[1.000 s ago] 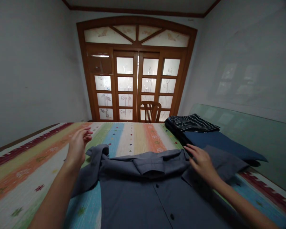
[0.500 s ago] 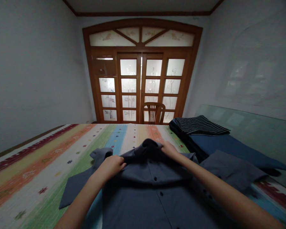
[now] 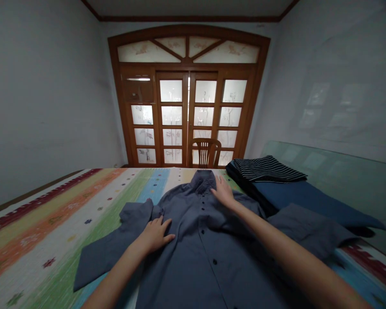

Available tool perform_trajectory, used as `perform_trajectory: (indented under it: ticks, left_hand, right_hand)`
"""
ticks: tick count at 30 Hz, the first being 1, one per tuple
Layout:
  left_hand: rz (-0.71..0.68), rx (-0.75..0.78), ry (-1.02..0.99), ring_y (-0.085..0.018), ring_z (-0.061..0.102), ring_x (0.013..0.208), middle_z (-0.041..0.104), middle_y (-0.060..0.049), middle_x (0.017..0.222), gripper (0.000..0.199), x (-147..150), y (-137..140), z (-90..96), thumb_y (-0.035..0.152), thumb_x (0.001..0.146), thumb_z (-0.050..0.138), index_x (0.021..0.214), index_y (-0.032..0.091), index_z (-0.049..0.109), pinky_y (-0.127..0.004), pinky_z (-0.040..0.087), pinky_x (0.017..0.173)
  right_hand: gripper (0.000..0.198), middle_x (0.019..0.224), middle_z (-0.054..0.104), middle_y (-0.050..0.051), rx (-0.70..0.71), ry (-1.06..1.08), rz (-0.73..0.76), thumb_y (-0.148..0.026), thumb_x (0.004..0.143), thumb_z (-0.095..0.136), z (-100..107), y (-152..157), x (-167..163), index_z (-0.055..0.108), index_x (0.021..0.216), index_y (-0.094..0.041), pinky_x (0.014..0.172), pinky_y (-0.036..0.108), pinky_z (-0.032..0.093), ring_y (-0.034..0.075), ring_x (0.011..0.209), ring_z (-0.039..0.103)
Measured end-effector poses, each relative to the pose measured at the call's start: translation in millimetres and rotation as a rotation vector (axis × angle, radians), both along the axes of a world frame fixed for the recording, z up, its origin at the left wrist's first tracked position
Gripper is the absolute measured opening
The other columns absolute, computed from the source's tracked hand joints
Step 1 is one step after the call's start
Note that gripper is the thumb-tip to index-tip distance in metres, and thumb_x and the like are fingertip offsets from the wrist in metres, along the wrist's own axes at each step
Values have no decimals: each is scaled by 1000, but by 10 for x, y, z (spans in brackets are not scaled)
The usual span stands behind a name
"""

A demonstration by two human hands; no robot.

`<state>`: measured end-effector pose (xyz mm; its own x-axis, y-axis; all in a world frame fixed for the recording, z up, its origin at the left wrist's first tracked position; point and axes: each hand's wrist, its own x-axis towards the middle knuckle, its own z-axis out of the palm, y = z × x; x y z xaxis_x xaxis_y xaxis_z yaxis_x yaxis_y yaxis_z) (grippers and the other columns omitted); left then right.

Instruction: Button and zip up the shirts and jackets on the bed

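Observation:
A dark grey button-up shirt (image 3: 193, 253) lies front side up in front of me, its collar (image 3: 203, 179) pointing away and its row of dark buttons running toward me. The left sleeve (image 3: 99, 255) is bent out to the side; the other sleeve (image 3: 309, 227) spreads to the right. My left hand (image 3: 156, 234) rests open on the cloth near the left shoulder, fingers apart. Beside the collar, my right hand (image 3: 223, 191) is open too, fingers stretched out, touching the fabric at the right shoulder.
A striped, patterned cloth (image 3: 58, 227) covers the surface under the shirt. Folded clothes lie at the right: a black-and-white striped garment (image 3: 270, 168) on a blue one (image 3: 302, 199). Behind stand a pale green panel (image 3: 341, 165), a wooden chair (image 3: 205, 143) and wood-framed glass doors (image 3: 187, 116).
Both hands have let go of the shirt's upper part. The collar and shoulders, bunched and lifted before, now lie spread out farther away. My left hand has opened and come slightly nearer.

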<state>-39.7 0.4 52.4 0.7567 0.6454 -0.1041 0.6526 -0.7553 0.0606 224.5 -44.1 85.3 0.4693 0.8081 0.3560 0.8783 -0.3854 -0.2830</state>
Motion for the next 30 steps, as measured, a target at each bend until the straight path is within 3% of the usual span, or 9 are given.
perform_trajectory:
  ticks: [6,10,12,15,18,23,27,30]
  left_hand:
    - [18,65,-72,-28,27,120,26,-19,132,58,13,58,-244,52,77,32,123,16,38,-41,21,96]
    - [38,109,-82,-25,24,122,24,-17,133,56,-30,168,-323,51,80,27,124,17,35,-40,19,97]
    - [58,128,-90,-23,23,122,23,-16,134,51,-63,251,-356,46,83,24,124,17,34,-39,19,98]
    - [99,129,-96,-22,23,122,23,-15,134,49,-120,380,-392,41,85,22,125,16,33,-38,20,98]
    - [136,124,-104,-21,22,123,21,-14,135,50,-183,468,-405,42,84,24,126,15,31,-38,21,98]
    - [227,178,-72,-23,21,123,18,-15,136,50,-247,428,-331,39,82,30,124,11,34,-36,27,95]
    - [153,272,-35,-27,35,116,28,-19,131,41,-148,169,-59,28,78,42,113,9,47,-42,25,95]
    - [36,224,-70,-28,43,108,39,-18,125,41,-37,-216,294,28,80,40,114,8,46,-40,33,89]
  right_hand:
    - [49,128,36,14,-141,-48,329,-28,76,46,-482,-496,-516,40,121,-12,95,33,26,21,117,31]
    - [51,136,23,8,-188,-122,635,-33,75,48,-582,-816,-683,37,123,-25,97,42,16,23,123,18]
    - [47,136,21,5,-212,-119,707,-39,74,48,-596,-927,-680,41,120,-30,97,46,12,24,124,14]
    - [46,135,26,6,-246,-67,671,-47,74,46,-609,-1014,-598,44,117,-31,96,47,11,25,123,15]
    - [50,132,31,9,-304,14,555,-50,75,42,-615,-1019,-492,40,120,-29,93,48,19,27,120,24]
    - [48,126,39,12,-308,32,523,-42,76,43,-575,-993,-463,45,118,-20,90,40,29,24,114,35]
    - [31,114,50,9,-197,-33,581,-28,78,42,-454,-1185,-679,55,104,-18,86,31,33,19,104,44]
    - [20,90,61,5,-215,-46,561,-29,76,45,-370,-1503,-931,58,87,-19,68,26,39,17,82,55]
